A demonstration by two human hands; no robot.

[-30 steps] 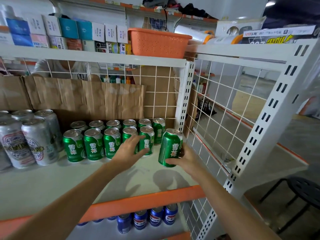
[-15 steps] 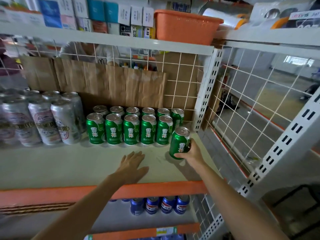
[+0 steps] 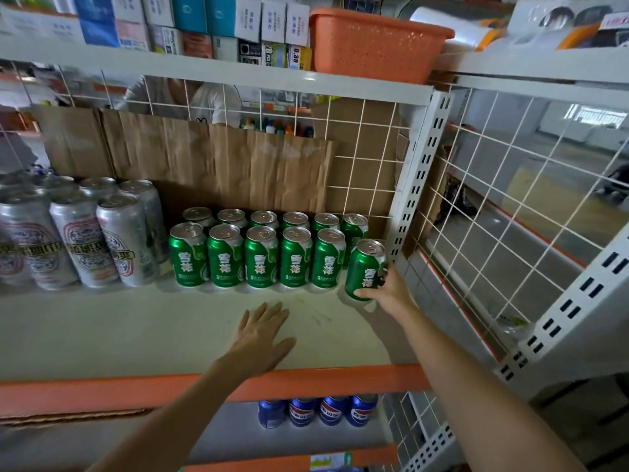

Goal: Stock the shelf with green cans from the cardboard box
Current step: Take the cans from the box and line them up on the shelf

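Observation:
Two rows of green cans (image 3: 258, 255) stand on the white shelf (image 3: 136, 332), backed by brown cardboard. My right hand (image 3: 388, 292) grips one more green can (image 3: 364, 267) at the right end of the front row, slightly tilted, close to the shelf's white upright. My left hand (image 3: 263, 335) lies flat and open on the bare shelf board, in front of the rows and apart from them. The cardboard box is not in view.
Tall silver cans (image 3: 85, 240) fill the shelf's left side. A white wire grid (image 3: 510, 212) closes the right side. An orange basket (image 3: 374, 42) and small boxes sit on the shelf above. Blue cans (image 3: 316, 410) stand on the shelf below. A person is behind the rear grid.
My left hand left the green cans and came back to rest flat on the shelf. My right hand moved the held can toward the right end of the front row.

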